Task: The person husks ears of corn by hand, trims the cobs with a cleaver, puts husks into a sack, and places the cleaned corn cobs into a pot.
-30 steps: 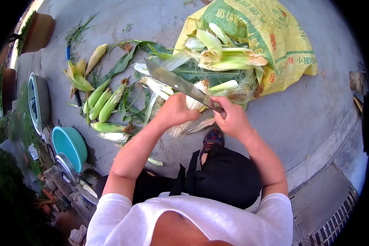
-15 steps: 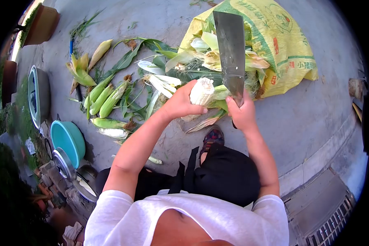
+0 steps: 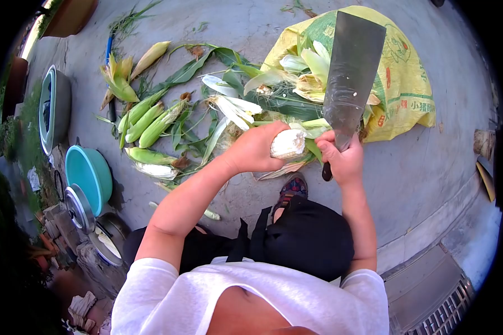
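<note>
My left hand (image 3: 258, 147) is wrapped round a pale, husked corn cob (image 3: 288, 143), whose cut-looking end points right. In my right hand (image 3: 342, 158) is the dark handle of a cleaver (image 3: 354, 72); its broad blade stands upward with small pale bits on it. The blade is apart from the cob. Behind both hands lie loose husks (image 3: 237, 110) and leaves, at the mouth of a yellow and green sack (image 3: 402, 84). Several unshelled green corn ears (image 3: 161, 127) rest on the ground to the left.
A teal basin (image 3: 89, 177), a metal pot lid (image 3: 79, 208) and a grey tub (image 3: 55, 110) stand at the left. My shoe (image 3: 292, 188) is below my hands. A metal grate (image 3: 450, 310) lies at the lower right, and a log (image 3: 484, 143) at the right edge.
The cleaver has moved right and turned, showing more of its blade's face. The cob has shifted slightly right and down with my left hand. The whole view has also shifted a little.
</note>
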`<state>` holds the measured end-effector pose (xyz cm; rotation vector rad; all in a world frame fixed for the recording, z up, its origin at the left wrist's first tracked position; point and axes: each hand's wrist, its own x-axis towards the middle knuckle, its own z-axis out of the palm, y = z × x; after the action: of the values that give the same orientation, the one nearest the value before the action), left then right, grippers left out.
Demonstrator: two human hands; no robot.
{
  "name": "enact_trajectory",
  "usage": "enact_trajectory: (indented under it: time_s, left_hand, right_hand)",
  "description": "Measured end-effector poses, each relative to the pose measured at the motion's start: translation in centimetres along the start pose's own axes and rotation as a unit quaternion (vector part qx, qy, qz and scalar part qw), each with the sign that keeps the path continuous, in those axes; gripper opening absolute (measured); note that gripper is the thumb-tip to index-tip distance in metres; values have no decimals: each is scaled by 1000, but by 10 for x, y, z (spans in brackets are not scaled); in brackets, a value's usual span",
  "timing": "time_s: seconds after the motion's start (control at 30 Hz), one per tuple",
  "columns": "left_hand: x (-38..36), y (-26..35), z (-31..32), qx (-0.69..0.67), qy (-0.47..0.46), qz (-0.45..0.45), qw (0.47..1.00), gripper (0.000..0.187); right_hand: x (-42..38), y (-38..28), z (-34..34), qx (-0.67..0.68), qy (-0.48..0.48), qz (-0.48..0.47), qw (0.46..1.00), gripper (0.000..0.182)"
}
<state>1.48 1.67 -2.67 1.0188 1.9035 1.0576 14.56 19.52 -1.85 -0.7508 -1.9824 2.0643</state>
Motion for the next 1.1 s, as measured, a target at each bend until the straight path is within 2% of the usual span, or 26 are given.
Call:
enact_trajectory:
  time_s: [0.1, 0.2, 0.27, 0.3, 0.33, 0.37, 0.4, 0.43, 0.47, 0.5, 0.6, 0.63, 0.67, 0.7, 0.73, 0.77, 0.83, 0.87, 0.93, 1.03, 1.1]
  left_hand:
    - [-4, -2, 3, -16, -33, -19, 999, 57]
    - [-9, -5, 1, -46, -5, 1, 999, 57]
    - [-15, -4, -8, -68, 10, 23, 997, 58]
    - [-18, -3, -12, -87, 23, 45, 995, 58]
    - [-20, -2, -15, -89, 26, 44, 995, 58]
    - [-23, -1, -18, -80, 52, 75, 993, 57]
    - [-26, -1, -22, -69, 78, 105, 989, 57]
    - [-28, 0, -26, -69, 82, 102, 989, 57]
    - [-30, 1, -31, -32, 90, 136, 986, 56]
    - [-31, 3, -35, 5, 96, 170, 981, 55]
    - [-37, 7, -43, 39, 101, 181, 978, 55]
    - [-39, 6, -44, 38, 102, 181, 977, 55]
    - [-42, 3, -43, -54, 96, 151, 982, 57]
    - [-42, 0, -42, -148, 87, 122, 978, 60]
    - [-40, -6, -38, -197, 109, 158, 961, 64]
    - [-43, -10, -32, -297, 102, 115, 942, 70]
    - [-52, -8, -24, -463, 65, -5, 884, 72]
    - [-54, -9, -20, -466, 62, -3, 882, 72]
    - [-57, -14, -15, -571, 149, -86, 803, 67]
    - [-69, -29, -25, -593, 195, -125, 771, 64]
    - [-78, -40, -34, -577, 221, -135, 775, 65]
  right_hand:
    - [-2, -6, 8, 7, 12, 3, 1000, 26]
    - [1, -3, 7, 14, -9, 33, 999, 22]
    - [2, -1, 9, -77, 5, 8, 997, 31]
    - [2, -2, 12, -79, 3, 8, 997, 31]
    - [2, -5, 18, -61, 17, -17, 998, 39]
    - [3, -6, 23, -41, 29, -42, 998, 48]
    - [4, -4, 24, -42, 24, -41, 998, 48]
    - [4, -1, 24, -63, 14, -51, 997, 54]
    - [4, 0, 24, -84, 4, -61, 995, 61]
    - [5, 0, 27, -85, 1, -61, 995, 61]
    - [6, -9, 34, -94, -5, -65, 993, 60]
    - [7, -17, 37, -182, -4, -84, 980, 62]
    - [8, -21, 40, -270, -1, -103, 957, 64]
    - [8, -21, 43, -275, 2, -103, 956, 64]
    - [9, -17, 45, -323, -20, -154, 933, 67]
    - [11, -14, 48, -372, -43, -203, 905, 70]
    - [17, -8, 58, -385, -94, -302, 867, 73]
    - [17, -6, 63, -390, -92, -301, 865, 73]
    - [16, 1, 72, -409, -217, -231, 856, 72]
    - [16, 12, 87, -365, -280, -237, 856, 71]
    - [18, 14, 90, -347, -309, -240, 852, 70]
